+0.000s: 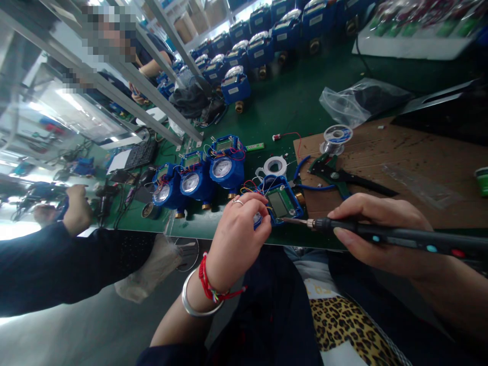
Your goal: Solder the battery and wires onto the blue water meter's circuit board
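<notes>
Head view, looking down on a green matte bench. Left hand (238, 231), fingers curled, steadying a blue plastic meter module (281, 203) at the near bench edge, grey display panel facing up, thin coloured wires trailing from it. Right hand (375, 231) gripping a slim black soldering iron (385, 235) with teal and red buttons, metal tip touching the module's corner. Sitting just behind: three round-dialled blue water meters (196, 180), white tape roll (275, 165), solder spool (336, 136), brown cardboard sheet (412, 162). Writing too small for reading.

An electronics assembly workshop — rows of blue water meters (244, 51) crowd the green bench (297, 96).
</notes>
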`<state>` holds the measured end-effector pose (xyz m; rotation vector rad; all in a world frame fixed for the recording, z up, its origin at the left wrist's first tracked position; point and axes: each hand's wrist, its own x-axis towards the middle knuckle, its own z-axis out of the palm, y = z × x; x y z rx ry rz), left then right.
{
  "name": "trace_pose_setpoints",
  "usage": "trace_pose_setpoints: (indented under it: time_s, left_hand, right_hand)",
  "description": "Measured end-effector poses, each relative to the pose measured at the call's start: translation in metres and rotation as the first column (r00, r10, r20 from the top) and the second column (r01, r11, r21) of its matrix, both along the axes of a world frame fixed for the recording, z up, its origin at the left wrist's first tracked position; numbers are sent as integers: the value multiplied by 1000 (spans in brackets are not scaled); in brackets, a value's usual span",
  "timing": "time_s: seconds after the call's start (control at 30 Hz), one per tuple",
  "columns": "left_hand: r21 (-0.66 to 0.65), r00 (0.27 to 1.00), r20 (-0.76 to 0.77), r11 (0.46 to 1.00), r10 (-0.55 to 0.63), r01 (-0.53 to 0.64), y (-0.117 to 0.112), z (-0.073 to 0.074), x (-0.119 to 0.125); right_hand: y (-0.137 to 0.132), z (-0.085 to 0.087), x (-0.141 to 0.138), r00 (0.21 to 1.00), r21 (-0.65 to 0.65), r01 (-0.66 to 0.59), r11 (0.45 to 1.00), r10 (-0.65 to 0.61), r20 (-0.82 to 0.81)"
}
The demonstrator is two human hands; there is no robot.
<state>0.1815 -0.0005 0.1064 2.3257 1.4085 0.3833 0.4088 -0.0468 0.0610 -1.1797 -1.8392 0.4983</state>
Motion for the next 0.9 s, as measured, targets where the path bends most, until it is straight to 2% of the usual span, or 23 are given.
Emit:
trace_pose_setpoints:
  time_s: [0.23,0.9]
  left_hand:
    - [-1,999,47,1000,6,-6,-1,0,-1]
    - [-7,999,37,1000,-10,10,-4,-4,-1]
  right_hand:
    - [3,0,1,1000,-9,-12,1000,12,-9]
    - [8,-2,6,999,-79,-20,997,18,-31]
